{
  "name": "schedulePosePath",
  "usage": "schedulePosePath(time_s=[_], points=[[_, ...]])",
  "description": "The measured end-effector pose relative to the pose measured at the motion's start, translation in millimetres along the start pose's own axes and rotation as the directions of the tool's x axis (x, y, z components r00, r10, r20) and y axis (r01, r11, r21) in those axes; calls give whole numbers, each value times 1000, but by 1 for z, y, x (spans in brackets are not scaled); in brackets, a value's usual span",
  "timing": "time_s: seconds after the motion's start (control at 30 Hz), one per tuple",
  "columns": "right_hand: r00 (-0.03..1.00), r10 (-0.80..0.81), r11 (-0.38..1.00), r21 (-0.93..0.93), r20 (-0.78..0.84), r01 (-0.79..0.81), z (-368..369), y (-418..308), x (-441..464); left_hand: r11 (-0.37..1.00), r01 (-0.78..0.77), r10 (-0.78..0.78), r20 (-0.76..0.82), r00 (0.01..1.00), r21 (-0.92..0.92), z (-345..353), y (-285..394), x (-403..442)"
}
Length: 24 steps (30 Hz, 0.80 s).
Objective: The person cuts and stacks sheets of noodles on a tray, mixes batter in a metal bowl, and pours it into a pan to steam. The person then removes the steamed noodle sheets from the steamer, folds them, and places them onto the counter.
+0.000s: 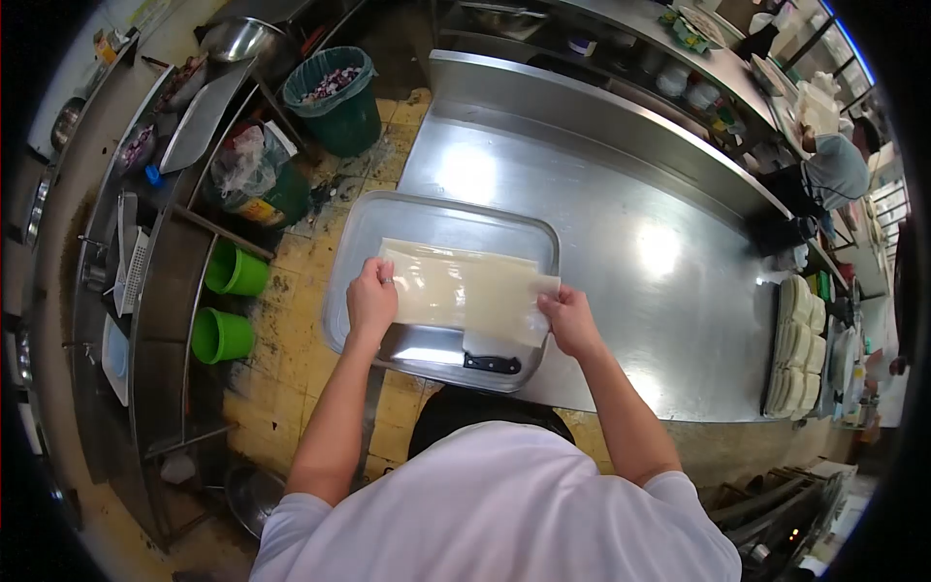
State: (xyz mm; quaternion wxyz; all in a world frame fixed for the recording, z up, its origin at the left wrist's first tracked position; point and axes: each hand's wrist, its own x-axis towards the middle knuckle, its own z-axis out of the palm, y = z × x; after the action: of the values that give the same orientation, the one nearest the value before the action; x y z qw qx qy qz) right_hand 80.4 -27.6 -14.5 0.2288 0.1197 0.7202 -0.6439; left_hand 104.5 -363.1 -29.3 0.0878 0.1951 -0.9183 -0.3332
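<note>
A pale, glossy, dough-like sheet (441,286) stretches wide across a large shallow tray (456,207) at the near left of the steel table. My left hand (372,303) has its fingers closed on the sheet's left edge. On the opposite side, my right hand (570,320) pinches the right edge near its lower corner. Below the sheet, in the front part of the tray, lies a knife (493,363) with a black handle and a wide blade, partly covered by a whitish piece at the sheet's lower right.
The steel table (669,320) runs to the right, with a raised back ledge (601,102). Stacked pale foam-like boxes (797,344) stand at its right end. Left are green buckets (223,336), a lined bin (335,102) and shelving. Another person (836,170) stands far right.
</note>
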Motion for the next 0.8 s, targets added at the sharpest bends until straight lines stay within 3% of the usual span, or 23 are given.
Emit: schedulePosePath(time_s=[0.07,0.2,0.3,0.8], points=[[1000,-17,997,73,13,16,6,15,29,1000,-3,3,5,1000,3,0,-10,19],[995,98,992,-85,12,-96,18,-16,38,1000,9,-10,32,999,17,-2,-20,44],[997,63,997,43,48,-66,18,-1,56,1000,7,-8,48,999,16,-1,-24,54],[990,141,990,-20,8,-141,24,-12,51,998,39,-47,145,988,54,14,-38,62]])
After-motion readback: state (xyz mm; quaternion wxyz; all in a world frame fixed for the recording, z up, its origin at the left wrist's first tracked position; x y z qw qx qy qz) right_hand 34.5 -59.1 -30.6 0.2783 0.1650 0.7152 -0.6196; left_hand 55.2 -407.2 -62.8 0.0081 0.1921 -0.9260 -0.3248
